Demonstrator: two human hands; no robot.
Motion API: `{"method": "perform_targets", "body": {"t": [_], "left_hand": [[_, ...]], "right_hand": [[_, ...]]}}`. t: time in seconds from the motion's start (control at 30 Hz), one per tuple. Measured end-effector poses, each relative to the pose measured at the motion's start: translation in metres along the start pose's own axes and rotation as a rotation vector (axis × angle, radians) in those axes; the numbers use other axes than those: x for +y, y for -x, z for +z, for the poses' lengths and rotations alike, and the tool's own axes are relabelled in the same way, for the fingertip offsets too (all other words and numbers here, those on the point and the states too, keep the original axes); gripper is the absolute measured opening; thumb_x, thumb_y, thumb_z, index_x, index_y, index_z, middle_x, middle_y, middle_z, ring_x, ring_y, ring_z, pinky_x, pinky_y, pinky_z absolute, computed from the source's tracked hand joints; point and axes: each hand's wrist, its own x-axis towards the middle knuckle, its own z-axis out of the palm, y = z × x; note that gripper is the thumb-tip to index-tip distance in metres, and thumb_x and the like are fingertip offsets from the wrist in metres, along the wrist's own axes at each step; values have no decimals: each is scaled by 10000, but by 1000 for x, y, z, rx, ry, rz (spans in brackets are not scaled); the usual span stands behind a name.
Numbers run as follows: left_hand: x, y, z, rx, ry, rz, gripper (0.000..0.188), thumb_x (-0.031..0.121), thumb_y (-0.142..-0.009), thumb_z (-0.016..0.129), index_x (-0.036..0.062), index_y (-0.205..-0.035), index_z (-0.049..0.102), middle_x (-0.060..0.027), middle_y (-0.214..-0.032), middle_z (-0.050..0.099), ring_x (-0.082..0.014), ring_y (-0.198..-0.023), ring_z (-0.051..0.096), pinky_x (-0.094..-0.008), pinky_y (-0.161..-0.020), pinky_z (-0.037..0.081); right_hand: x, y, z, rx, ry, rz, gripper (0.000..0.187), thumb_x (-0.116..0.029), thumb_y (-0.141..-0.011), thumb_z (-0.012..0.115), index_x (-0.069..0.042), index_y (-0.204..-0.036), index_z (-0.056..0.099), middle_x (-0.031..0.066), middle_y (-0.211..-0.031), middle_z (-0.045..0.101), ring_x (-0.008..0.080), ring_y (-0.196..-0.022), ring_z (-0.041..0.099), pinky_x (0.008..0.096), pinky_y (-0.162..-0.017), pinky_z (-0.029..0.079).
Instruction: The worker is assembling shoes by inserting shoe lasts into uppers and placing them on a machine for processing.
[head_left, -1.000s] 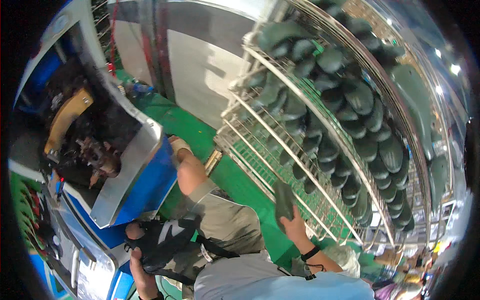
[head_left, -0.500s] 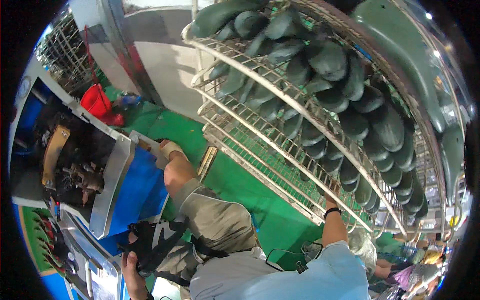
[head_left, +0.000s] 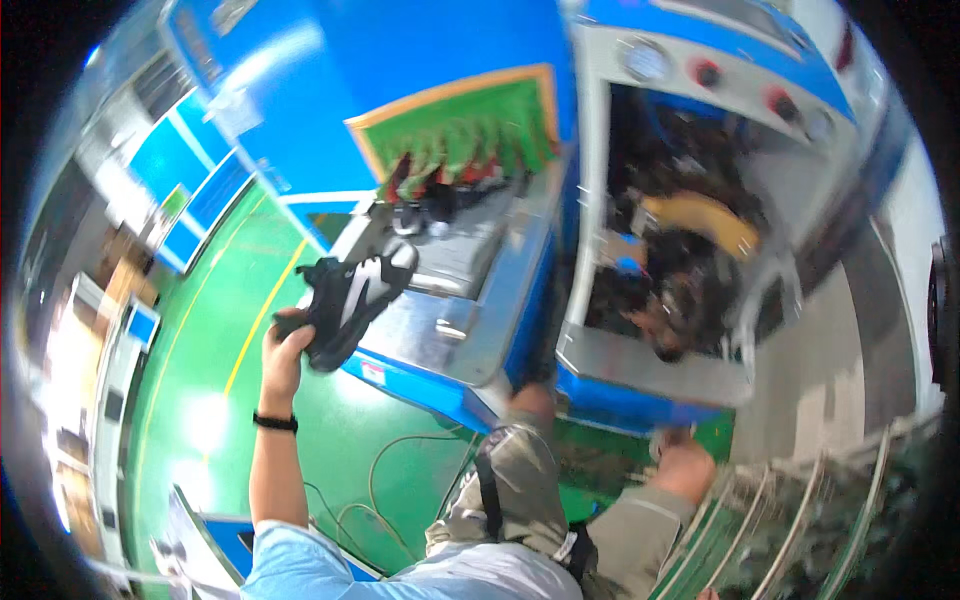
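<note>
In my left hand (head_left: 285,362) is a black and white sneaker (head_left: 358,298), gripped at one end with the thumb over it. The shoe is tilted, its other end pointing up and right toward the metal worktop (head_left: 430,325) of a blue machine. A dark band circles my left wrist. Of my right hand (head_left: 707,594) only a small skin-toned bit seems to show, at the lower edge beside the wire rack. Its fingers cannot be made out.
Behind the worktop stands a green panel with an orange frame (head_left: 550,110) and dark and red bristly parts. A second machine (head_left: 655,375) to the right has an open bay with a yellow piece (head_left: 700,222). A wire rack (head_left: 800,530) fills the lower right; cables (head_left: 375,480) lie on the green floor.
My view has swung left from the rack to the machines. The left hand has lifted the sneaker from beside my leg toward the worktop. My right arm, earlier reaching into the rack, is almost out of sight.
</note>
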Motion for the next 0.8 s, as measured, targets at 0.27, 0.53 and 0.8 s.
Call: {"method": "perform_targets", "body": {"t": [0.27, 0.53, 0.8], "left_hand": [[-86, -63, -12, -38, -848, -280, 509, 227, -742, 838, -21, -1148, 656, -186, -1118, 685, -299, -1073, 652, -391, -953, 496], [-90, -200, 107, 41, -907, -105, 334, 281, -879, 658, 58, -1128, 653, -241, -1087, 679, -435, -1039, 652, -495, -874, 527], [-323, -393, 162, 560, -1276, -574, 651, 310, -759, 804, 51, -1250, 464, -121, -1197, 601, -354, -1118, 631, -507, -935, 516]], "right_hand": [[-268, 61, 20, -469, 111, -1128, 347, -298, -1037, 579, -31, -1218, 708, 188, -1058, 731, 344, -938, 675, 444, -839, 554], [-313, 71, 95, 16, 153, -1529, 222, -161, -980, 612, -47, -825, 725, 147, -741, 630, 310, -650, 563, 462, -668, 506], [-379, 41, 138, -32, 104, -1567, 220, -139, -962, 610, -57, -790, 719, 133, -683, 596, 305, -596, 527, 465, -627, 485]]}}
